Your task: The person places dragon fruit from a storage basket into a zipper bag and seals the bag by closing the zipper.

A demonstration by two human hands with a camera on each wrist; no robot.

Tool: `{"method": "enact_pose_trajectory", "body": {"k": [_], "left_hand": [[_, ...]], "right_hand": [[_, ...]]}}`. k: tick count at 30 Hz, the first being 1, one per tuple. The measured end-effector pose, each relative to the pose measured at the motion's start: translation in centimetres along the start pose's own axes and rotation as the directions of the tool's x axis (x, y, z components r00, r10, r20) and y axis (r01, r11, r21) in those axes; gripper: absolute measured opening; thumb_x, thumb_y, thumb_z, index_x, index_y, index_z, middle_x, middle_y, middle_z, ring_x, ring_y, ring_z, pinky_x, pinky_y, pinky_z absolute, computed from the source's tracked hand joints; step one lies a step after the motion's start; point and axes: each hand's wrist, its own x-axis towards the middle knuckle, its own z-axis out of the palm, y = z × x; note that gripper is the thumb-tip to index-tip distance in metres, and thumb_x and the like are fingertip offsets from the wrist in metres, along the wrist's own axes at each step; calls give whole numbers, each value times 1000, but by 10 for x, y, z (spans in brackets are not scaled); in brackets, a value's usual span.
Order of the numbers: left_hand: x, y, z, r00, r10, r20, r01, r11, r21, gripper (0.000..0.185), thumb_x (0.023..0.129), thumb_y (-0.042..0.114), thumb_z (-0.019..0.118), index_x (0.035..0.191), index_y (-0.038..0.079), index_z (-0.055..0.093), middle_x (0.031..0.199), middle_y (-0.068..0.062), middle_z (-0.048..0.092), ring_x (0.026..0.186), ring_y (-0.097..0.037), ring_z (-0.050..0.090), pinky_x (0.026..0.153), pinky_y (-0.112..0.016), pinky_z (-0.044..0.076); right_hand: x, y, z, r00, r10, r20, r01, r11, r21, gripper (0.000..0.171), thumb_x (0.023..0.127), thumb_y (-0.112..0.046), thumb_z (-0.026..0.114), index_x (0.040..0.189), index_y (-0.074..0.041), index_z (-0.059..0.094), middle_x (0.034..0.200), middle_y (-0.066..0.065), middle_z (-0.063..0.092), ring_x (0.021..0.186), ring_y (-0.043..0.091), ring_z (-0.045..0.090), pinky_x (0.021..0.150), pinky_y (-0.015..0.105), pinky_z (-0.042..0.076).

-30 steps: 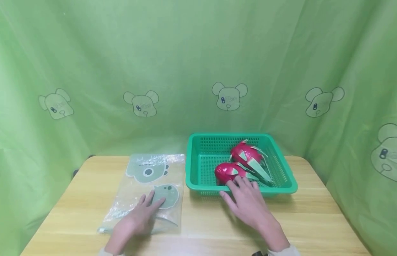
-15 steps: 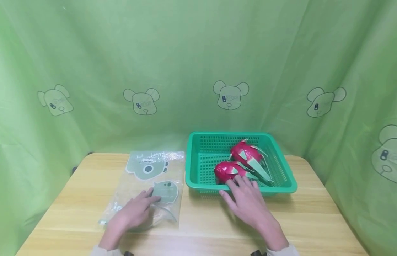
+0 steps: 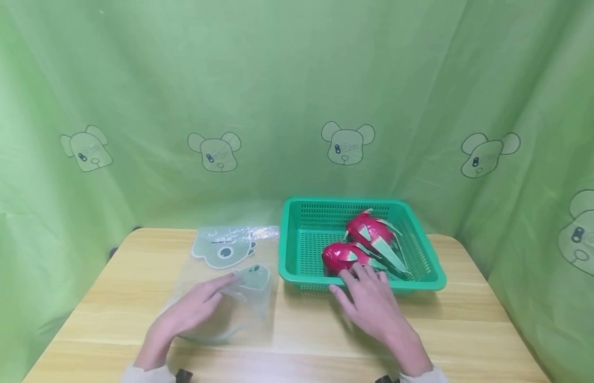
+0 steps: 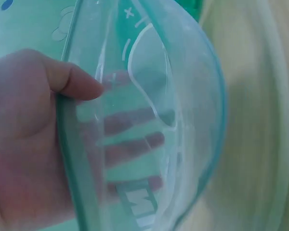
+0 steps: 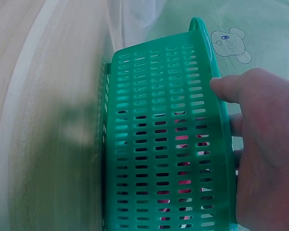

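Observation:
A clear plastic zip bag (image 3: 225, 298) printed with green cartoon shapes lies on the left of the table, its near part lifted and bulging. My left hand (image 3: 196, 306) holds that part; in the left wrist view the thumb is at the bag's edge and the fingers (image 4: 130, 149) show through the plastic. To the right stands a green slotted basket (image 3: 289, 239) with two red dragon fruits, one in front (image 3: 336, 257) and one behind (image 3: 364, 226). My right hand (image 3: 370, 303) grips the basket's near rim, thumb outside, fingers over it beside the front fruit.
The wooden table (image 3: 110, 298) carries the bag and basket side by side. A green curtain (image 3: 277, 80) with bear-head drawings hangs behind and along both sides.
My left hand has shifted left and taken up the near part of the bag, which now rises and bulges. The right hand, basket and dragon fruits have stayed put.

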Motion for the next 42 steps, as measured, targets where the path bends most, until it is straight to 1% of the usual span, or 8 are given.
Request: {"method": "enact_pose_trajectory", "body": {"k": [11, 15, 20, 23, 28, 31, 35, 42], "left_hand": [[-1, 3, -25, 968, -7, -253, -47, 977, -206, 46, 104, -4, 35, 139, 8, 62, 155, -14, 48, 145, -43, 38, 115, -65, 28], [-3, 3, -33, 942, -5, -336, -77, 971, -228, 46, 104, -6, 34, 138, 6, 63, 151, -14, 52, 143, -38, 42, 119, -41, 33], [-8, 3, -42, 925, -32, -378, -75, 961, -266, 45, 106, -4, 31, 142, 3, 58, 147, -13, 56, 137, -11, 48, 109, -12, 32], [-11, 4, -47, 916, -73, -394, -46, 958, -284, 44, 109, 2, 31, 145, 6, 56, 148, -12, 56, 131, -1, 48, 107, -16, 36], [-13, 7, -55, 899, -89, -430, -68, 939, -337, 43, 114, 16, 27, 150, 7, 48, 151, -13, 51, 134, -6, 49, 113, -35, 40], [-16, 9, -58, 890, -96, -447, -87, 924, -371, 46, 115, 24, 25, 151, 6, 46, 156, -11, 47, 138, -7, 46, 113, -31, 40], [-20, 15, -64, 875, -103, -473, -152, 869, -471, 48, 115, 24, 24, 152, 2, 43, 159, -12, 42, 141, -11, 44, 111, -22, 40], [-27, 28, -75, 842, 21, -539, -411, 672, -616, 48, 113, 13, 18, 156, -3, 32, 161, -17, 37, 149, -24, 34, 118, -30, 35]], "right_hand": [[0, 0, 0, 1000, -3, 2, 3, 1000, 0, 43, 101, -47, 60, 124, -11, 68, 116, 11, 63, 111, 33, 56, 87, 56, 47], [0, 0, 0, 1000, -3, 3, 3, 1000, -4, 43, 101, -46, 60, 124, -11, 68, 116, 11, 63, 110, 33, 55, 86, 55, 47], [0, 0, -1, 1000, -1, 5, 1, 1000, -5, 42, 101, -46, 61, 124, -11, 68, 117, 11, 63, 111, 33, 55, 86, 55, 46], [0, -1, -1, 1000, 0, 10, 0, 1000, -7, 43, 101, -46, 60, 125, -11, 68, 118, 12, 63, 112, 34, 55, 86, 56, 46], [-1, 0, 0, 1000, -2, 3, 2, 1000, -3, 44, 102, -48, 59, 124, -11, 68, 117, 11, 63, 111, 34, 55, 86, 54, 46], [-1, 0, 1, 1000, -3, -5, 3, 1000, -2, 45, 102, -49, 57, 123, -11, 68, 116, 11, 63, 110, 33, 55, 85, 53, 45], [-2, 0, 2, 1000, -3, -8, 3, 1000, -4, 44, 102, -49, 58, 123, -12, 68, 116, 11, 63, 110, 33, 55, 85, 52, 45], [0, -1, -1, 1000, 0, -4, 0, 1000, -3, 43, 102, -47, 59, 124, -11, 68, 117, 12, 63, 112, 34, 56, 86, 55, 45]]}}
